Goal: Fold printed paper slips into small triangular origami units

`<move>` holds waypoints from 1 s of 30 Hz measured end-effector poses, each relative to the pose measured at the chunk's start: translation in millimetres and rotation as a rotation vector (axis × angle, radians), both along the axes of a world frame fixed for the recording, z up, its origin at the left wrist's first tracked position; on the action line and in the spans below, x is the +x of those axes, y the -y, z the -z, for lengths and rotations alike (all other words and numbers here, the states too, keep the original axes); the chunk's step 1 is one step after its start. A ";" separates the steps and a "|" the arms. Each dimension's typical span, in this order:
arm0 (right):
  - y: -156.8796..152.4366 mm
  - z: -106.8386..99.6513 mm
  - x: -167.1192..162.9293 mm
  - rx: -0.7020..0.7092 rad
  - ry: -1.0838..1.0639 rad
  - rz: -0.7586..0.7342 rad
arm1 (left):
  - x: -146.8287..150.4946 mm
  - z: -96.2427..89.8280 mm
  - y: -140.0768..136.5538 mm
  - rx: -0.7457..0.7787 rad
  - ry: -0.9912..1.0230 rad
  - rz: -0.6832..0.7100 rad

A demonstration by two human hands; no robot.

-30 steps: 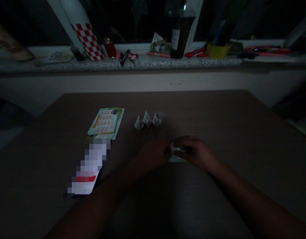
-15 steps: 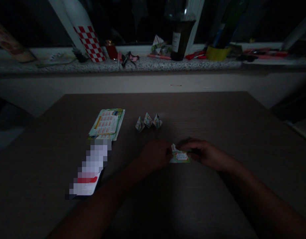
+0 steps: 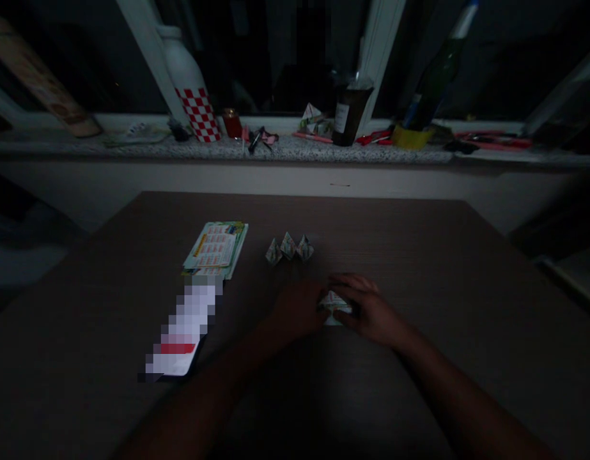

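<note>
A small printed paper slip (image 3: 332, 299) lies on the table between my two hands, folded and partly covered by fingers. My left hand (image 3: 302, 308) grips its left side, with the thumb near the lower edge and the fingers curled over it. From the right, my right hand (image 3: 371, 312) bends over the same slip, its thumb low on the paper and its fingers along the top. Beyond my left hand, three folded paper pieces (image 3: 288, 246) with pointed tops stand side by side. To their left is a stack of printed paper slips (image 3: 213, 249).
A lit phone (image 3: 179, 361), its screen blurred, lies left of my left forearm. Past the table (image 3: 395, 230), a granite windowsill (image 3: 295, 151) holds a red-checked white bottle (image 3: 199, 112), a dark cup (image 3: 348, 115), a green bottle (image 3: 436, 76) and small items.
My right hand has moved left over the paper slip, closer to my left hand, and covers more of it. The camera view has tilted up slightly.
</note>
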State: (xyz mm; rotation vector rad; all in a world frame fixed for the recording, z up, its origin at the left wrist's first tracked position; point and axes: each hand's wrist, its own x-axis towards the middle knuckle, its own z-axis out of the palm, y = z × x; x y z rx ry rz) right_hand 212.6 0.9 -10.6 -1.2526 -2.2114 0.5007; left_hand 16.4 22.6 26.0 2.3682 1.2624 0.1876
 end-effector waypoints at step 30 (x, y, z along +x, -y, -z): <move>-1.1 6.2 -19.6 -0.566 -0.726 0.145 | -24.5 32.5 0.0 -0.363 0.651 -0.173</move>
